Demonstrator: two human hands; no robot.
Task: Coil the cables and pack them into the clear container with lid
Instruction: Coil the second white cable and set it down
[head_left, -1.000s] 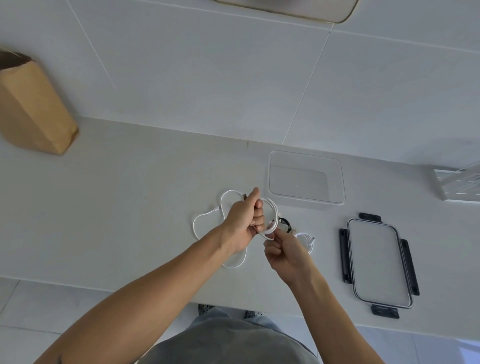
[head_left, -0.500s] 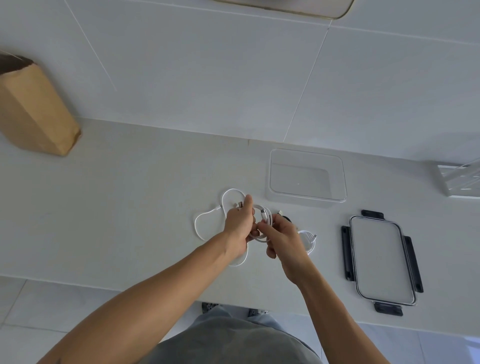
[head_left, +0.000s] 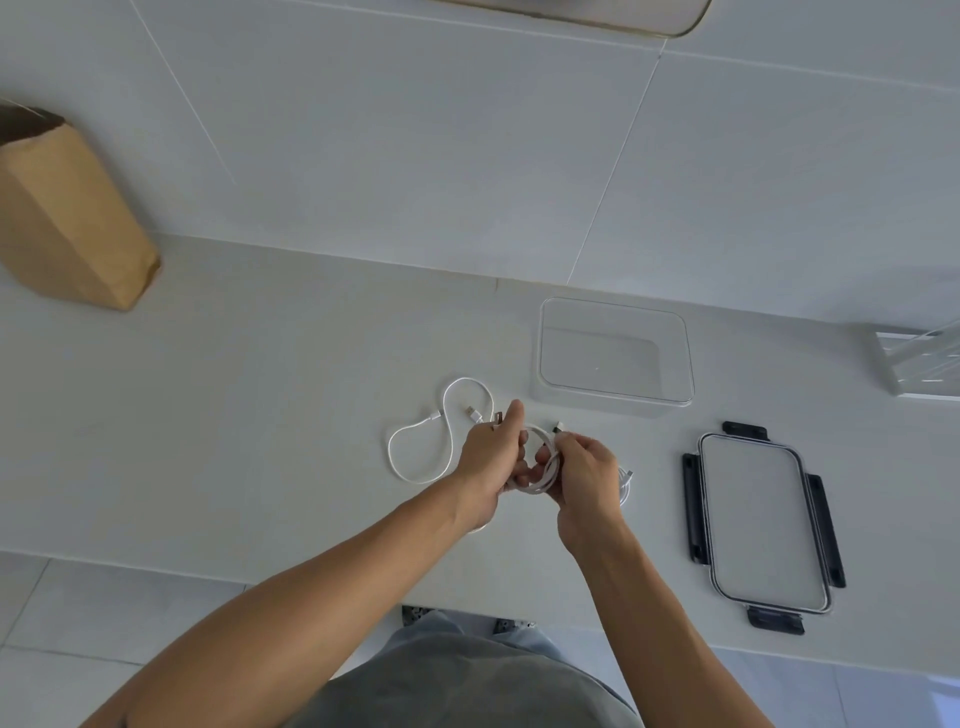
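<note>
My left hand (head_left: 491, 460) and my right hand (head_left: 584, 470) both grip a small coil of white cable (head_left: 543, 467) just above the white counter. The coil's plug end sticks up between the hands. A second white cable (head_left: 415, 449) lies in loose loops on the counter to the left of my left hand. Part of another white cable (head_left: 626, 483) shows just right of my right hand. The clear container (head_left: 615, 353) stands open behind the hands, with nothing in it. Its lid (head_left: 763, 525), clear with dark clips, lies flat at the right.
A brown paper bag (head_left: 67, 208) stands at the far left against the tiled wall. A clear acrylic stand (head_left: 919, 364) sits at the right edge. The counter's front edge runs just below my forearms.
My right hand has come up from below the coil to grip it beside my left hand. The coil now sits tighter between both hands.
</note>
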